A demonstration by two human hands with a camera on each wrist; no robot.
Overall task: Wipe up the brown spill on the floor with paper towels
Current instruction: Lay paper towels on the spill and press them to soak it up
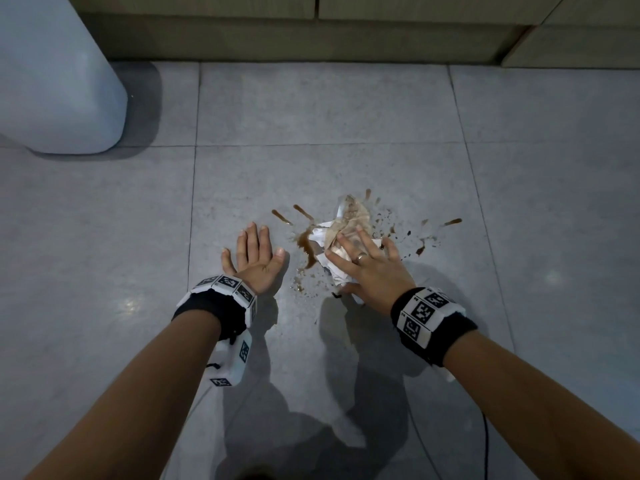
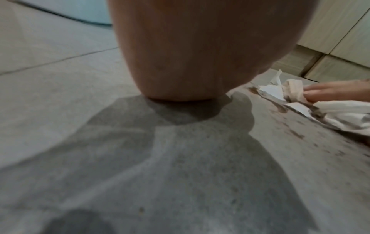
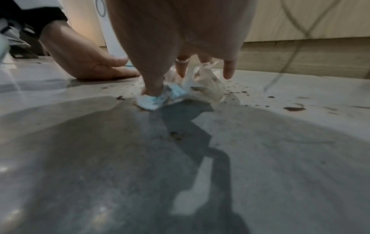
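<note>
the right hand [image 1: 372, 271] lies with fingers spread nearly straight, pressing a crumpled, brown-soaked wad of paper towels [image 1: 346, 226] onto the brown spill [image 1: 306, 245], whose streaks fan out beyond the fingertips, while just beside it the left hand [image 1: 256, 259] rests flat and splayed on the floor [image 1: 104, 237], holding nothing

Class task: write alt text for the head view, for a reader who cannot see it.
A right hand presses crumpled, brown-stained paper towels onto a brown spill on a grey tiled floor. The left hand rests flat on the floor beside it, fingers spread.
</note>
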